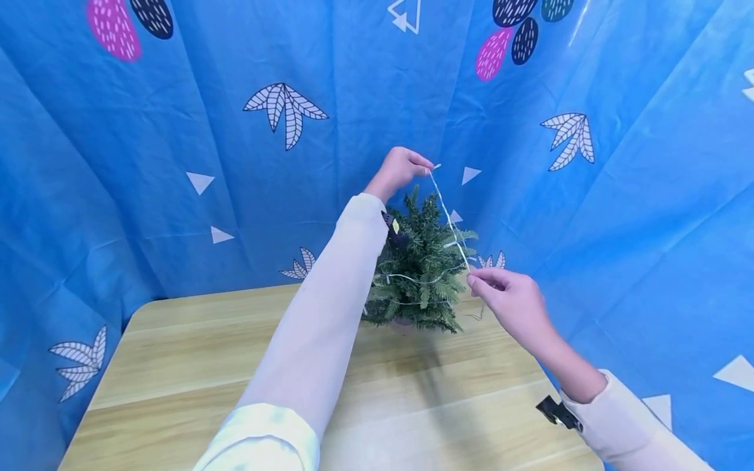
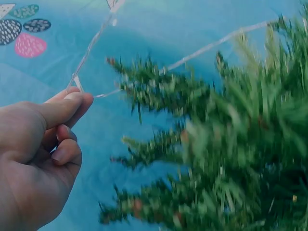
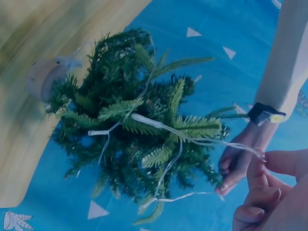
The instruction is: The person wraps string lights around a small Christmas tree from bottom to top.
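A small artificial Christmas tree [image 1: 419, 261] stands on the table, with a clear-wired string of lights [image 1: 446, 212] wound round its branches. Above and behind the treetop, my left hand [image 1: 400, 169] pinches the string between thumb and index finger. My right hand [image 1: 517, 304] pinches it lower down, beside the tree's right side. Between the two hands the wire runs nearly straight on a slant. In the left wrist view, the left hand [image 2: 38, 154] holds the wire just off the branch tips. From the right hand [image 3: 269, 192], doubled wires lead back into the green branches [image 3: 130, 110].
The light wood table [image 1: 194, 366] has rounded corners. A blue patterned curtain [image 1: 224, 59] hangs close behind and beside it. Under the branches shows the tree's round base [image 3: 41, 82]. A loose bit of wire [image 1: 478, 315] hangs at the tree's lower right.
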`<state>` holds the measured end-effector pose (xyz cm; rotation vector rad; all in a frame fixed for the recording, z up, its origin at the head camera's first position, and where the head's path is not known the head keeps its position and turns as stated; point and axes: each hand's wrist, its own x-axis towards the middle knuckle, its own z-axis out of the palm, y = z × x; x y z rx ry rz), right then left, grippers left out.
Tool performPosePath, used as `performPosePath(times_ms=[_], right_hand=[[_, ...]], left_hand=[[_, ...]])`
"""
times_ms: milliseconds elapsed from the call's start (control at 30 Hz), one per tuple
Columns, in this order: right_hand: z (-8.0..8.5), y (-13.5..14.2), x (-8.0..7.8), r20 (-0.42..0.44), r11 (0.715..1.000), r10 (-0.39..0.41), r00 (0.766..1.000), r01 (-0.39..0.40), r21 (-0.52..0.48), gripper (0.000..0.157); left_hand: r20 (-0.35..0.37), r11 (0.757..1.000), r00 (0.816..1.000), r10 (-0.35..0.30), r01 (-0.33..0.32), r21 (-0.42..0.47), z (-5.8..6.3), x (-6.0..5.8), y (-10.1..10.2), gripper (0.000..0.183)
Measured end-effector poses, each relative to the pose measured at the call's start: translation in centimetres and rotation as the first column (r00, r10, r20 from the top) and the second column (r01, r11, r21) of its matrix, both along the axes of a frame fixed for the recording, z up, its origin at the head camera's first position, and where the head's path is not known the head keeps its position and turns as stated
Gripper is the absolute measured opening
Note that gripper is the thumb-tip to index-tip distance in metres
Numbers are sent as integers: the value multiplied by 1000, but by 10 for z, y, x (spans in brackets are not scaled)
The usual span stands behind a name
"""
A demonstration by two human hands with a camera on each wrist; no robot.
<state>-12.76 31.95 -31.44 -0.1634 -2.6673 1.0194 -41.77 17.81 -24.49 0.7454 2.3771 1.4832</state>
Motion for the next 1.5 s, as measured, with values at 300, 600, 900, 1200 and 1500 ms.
performPosePath(times_ms=[300, 600, 900, 1200, 1500], right_hand=[[0, -11, 4, 1, 997, 39, 999, -38, -63, 28], [3, -24, 6, -39, 990, 85, 996, -89, -112, 26], [5, -36, 9, -93, 982, 105, 990, -118, -144, 22], [21, -56, 3, -182, 978, 107, 978, -136, -156, 23], [27, -89, -16, -211, 939, 205, 956, -253, -234, 19]], left_hand=[[6, 1000, 1000, 0, 0, 3, -7, -12, -28, 23], [53, 1000, 999, 4, -4, 4, -26, -20, -49, 27], [102, 998, 995, -19, 12, 64, -54, -21, -55, 26], [140, 993, 989, -40, 24, 114, -68, -22, -61, 27], [141, 989, 989, -39, 18, 147, -81, -24, -62, 25]])
